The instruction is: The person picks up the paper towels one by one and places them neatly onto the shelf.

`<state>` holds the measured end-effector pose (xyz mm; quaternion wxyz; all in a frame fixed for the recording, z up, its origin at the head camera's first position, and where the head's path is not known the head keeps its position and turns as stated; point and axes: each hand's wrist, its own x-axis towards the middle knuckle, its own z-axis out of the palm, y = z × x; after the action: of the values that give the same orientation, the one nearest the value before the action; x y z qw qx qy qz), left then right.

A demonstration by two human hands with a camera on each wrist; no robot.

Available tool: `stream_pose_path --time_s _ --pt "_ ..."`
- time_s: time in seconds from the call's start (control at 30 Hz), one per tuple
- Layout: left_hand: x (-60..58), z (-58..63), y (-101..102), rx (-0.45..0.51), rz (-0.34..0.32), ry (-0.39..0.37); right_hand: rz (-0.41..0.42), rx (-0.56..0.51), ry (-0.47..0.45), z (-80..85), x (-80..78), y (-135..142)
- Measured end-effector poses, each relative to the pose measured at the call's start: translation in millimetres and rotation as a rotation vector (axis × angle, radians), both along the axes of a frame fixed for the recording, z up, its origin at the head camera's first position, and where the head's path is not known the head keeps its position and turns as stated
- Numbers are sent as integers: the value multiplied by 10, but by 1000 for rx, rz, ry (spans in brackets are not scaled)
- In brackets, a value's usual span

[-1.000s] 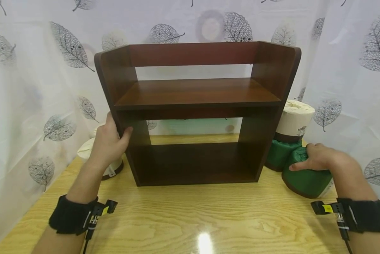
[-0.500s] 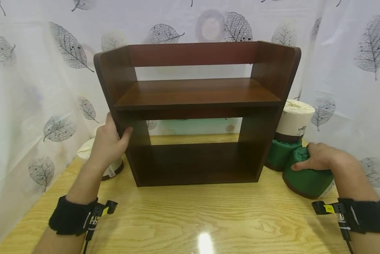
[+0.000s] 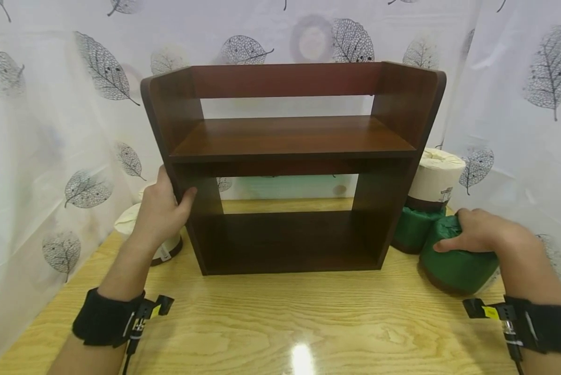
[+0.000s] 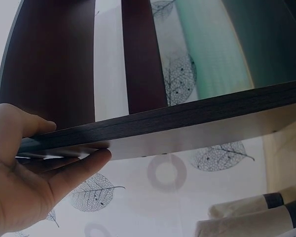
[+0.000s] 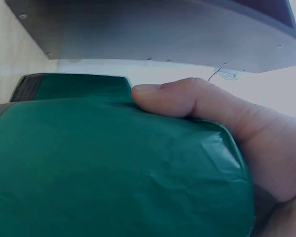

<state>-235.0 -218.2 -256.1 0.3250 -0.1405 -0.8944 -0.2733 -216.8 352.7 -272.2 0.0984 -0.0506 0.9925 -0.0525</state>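
Observation:
A dark brown wooden desktop bookshelf (image 3: 294, 136) stands upright on the table. My left hand (image 3: 160, 211) grips its left side panel, thumb on the inner face and fingers along the outer face, as the left wrist view also shows. At the right, my right hand (image 3: 482, 232) holds a green-wrapped toilet roll (image 3: 458, 271) from above. In the right wrist view the thumb (image 5: 172, 101) lies along the crinkled top of that roll, while the other fingers are hidden behind it. The roll's dark lower band is close to the table.
Beside the shelf's right panel, a cream-wrapped roll (image 3: 435, 177) sits on another green roll (image 3: 412, 229). More cream rolls (image 4: 246, 224) stand left of the shelf, partly behind my left arm. A leaf-patterned curtain (image 3: 514, 104) encloses the wooden table (image 3: 280, 317).
My right hand and the green roll have shifted slightly right and towards me, widening the gap from the shelf. The left hand and bookshelf keep their places.

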Motion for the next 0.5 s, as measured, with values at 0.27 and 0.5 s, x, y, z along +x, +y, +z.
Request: stream_pose_path --time_s 0.27,0.5 --pt "20 -6 -6 3 -7 -4 29 28 60 83 120 -159" --pt "20 -22 -15 0 -24 12 54 7 59 153 262 -352"
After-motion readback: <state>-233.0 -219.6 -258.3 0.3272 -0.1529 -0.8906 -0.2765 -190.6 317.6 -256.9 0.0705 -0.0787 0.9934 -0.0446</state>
